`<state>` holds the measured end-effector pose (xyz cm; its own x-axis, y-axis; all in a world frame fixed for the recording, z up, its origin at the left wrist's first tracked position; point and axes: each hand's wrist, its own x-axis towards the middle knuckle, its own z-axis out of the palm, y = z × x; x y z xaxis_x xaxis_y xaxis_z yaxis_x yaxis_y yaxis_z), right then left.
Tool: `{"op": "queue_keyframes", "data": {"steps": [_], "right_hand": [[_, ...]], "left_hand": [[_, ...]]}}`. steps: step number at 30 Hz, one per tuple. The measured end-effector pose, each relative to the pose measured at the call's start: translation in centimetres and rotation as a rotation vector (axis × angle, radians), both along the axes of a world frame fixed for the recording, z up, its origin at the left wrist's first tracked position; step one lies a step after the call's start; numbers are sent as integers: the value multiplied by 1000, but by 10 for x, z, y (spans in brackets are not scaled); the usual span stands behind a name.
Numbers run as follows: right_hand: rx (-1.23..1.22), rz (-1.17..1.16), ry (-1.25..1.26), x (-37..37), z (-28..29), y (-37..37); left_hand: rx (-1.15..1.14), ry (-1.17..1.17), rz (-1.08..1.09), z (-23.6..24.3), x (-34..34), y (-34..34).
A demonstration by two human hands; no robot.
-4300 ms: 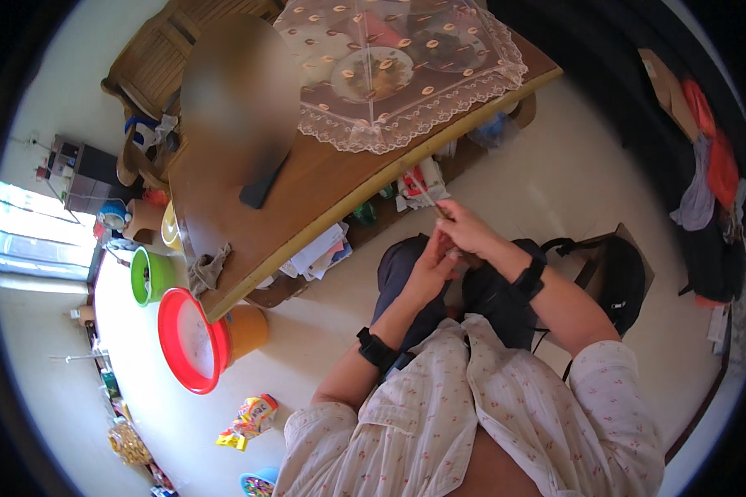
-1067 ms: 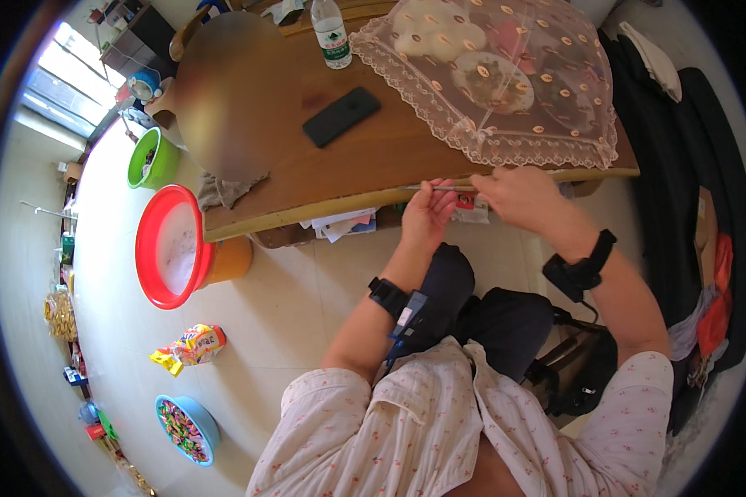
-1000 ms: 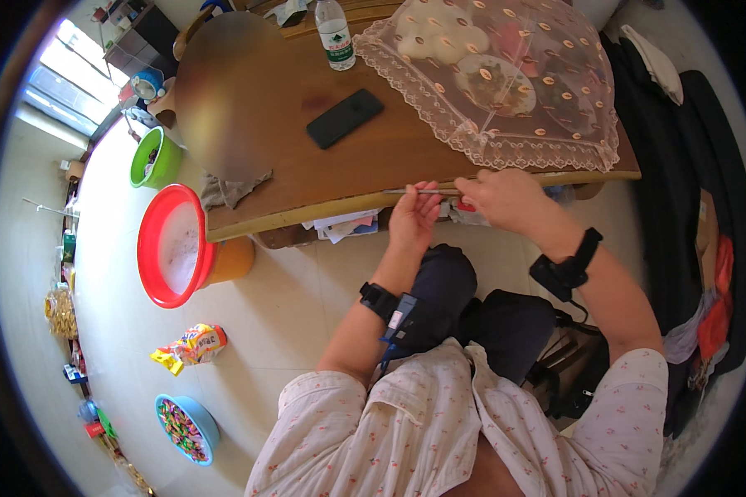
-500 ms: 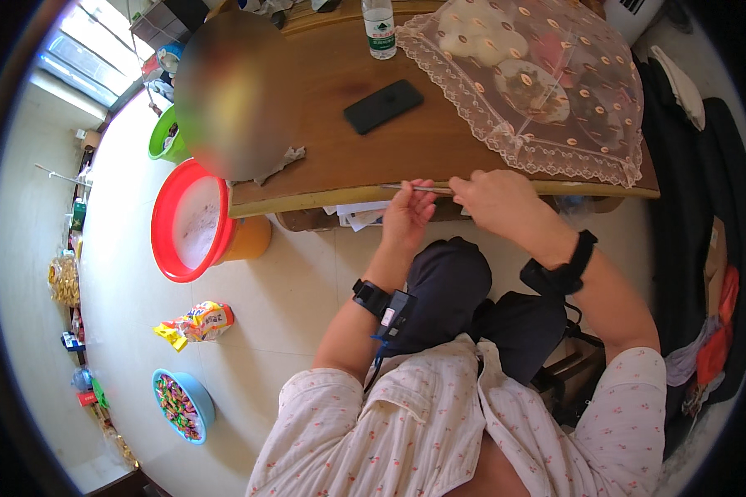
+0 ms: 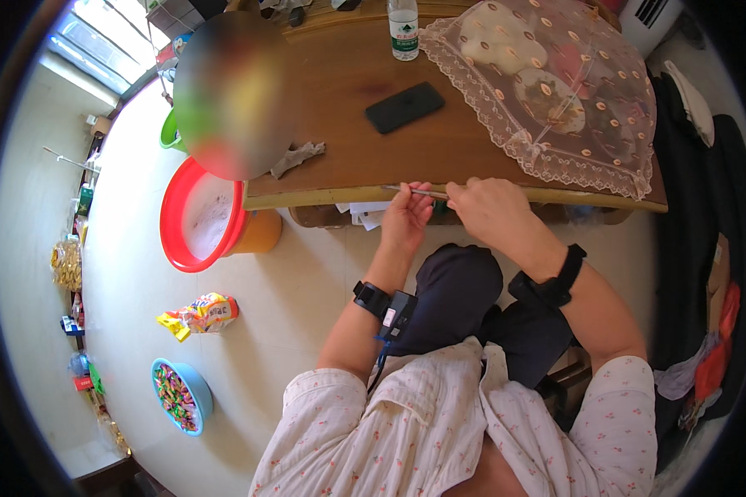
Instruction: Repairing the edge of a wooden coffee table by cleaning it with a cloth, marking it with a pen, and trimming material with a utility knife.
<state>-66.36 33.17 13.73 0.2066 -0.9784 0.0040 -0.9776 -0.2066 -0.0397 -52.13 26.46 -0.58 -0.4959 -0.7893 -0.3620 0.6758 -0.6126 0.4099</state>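
Just in front of the table's near edge, my two hands meet on a slender grey, pen-like rod point(image 5: 433, 194) with a pointed left end. My left hand point(image 5: 406, 222) has its thumb and fingers closed round the rod near that tip, palm turned up. The rod's other end is pinched in my right hand point(image 5: 496, 214), whose back faces up and hides that end. Whether it is a pen or a small tool I cannot make out. Beyond my hands a black phone point(image 5: 404, 108) lies flat on the wooden table point(image 5: 331, 157).
A lace-edged mesh food cover point(image 5: 506, 116) spreads over dishes at the right, beside a water bottle point(image 5: 404, 33). Crumpled grey paper point(image 5: 297, 159) lies at left. On the floor stand a red basin point(image 5: 174, 228), a colourful bag point(image 5: 203, 315) and a blue basin point(image 5: 195, 389) of wrapped sweets.
The view has shifted slightly, so the table and its things appear farther right. My hands keep the same hold on the rod; my right hand has turned a little.
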Motion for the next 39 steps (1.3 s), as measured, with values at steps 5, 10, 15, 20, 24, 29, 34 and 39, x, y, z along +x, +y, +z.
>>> {"op": "queue_keyframes", "data": {"steps": [5,10,15,20,24,29,34,39], "right_hand": [[-35,37,-118,36,-21,-24],[-44,54,-117,53,-24,-36],[54,22,-75,44,-5,-30],[-60,100,-200,90,-38,-55],[-74,88,-198,100,-42,-53],[-6,-165,-157,50,-30,16],[105,-372,-332,21,-35,76],[332,-630,-1064,28,-28,103]], "left_hand": [[-4,-156,143,-9,45,-20],[-13,-154,199,-4,62,-29],[-24,-90,90,-2,56,-21],[11,-182,248,-11,106,-47],[6,-263,245,-9,114,-48],[-42,-144,-70,-19,47,-13],[-50,-209,-316,-15,-15,18],[-127,-201,-637,-24,-48,22]]}}
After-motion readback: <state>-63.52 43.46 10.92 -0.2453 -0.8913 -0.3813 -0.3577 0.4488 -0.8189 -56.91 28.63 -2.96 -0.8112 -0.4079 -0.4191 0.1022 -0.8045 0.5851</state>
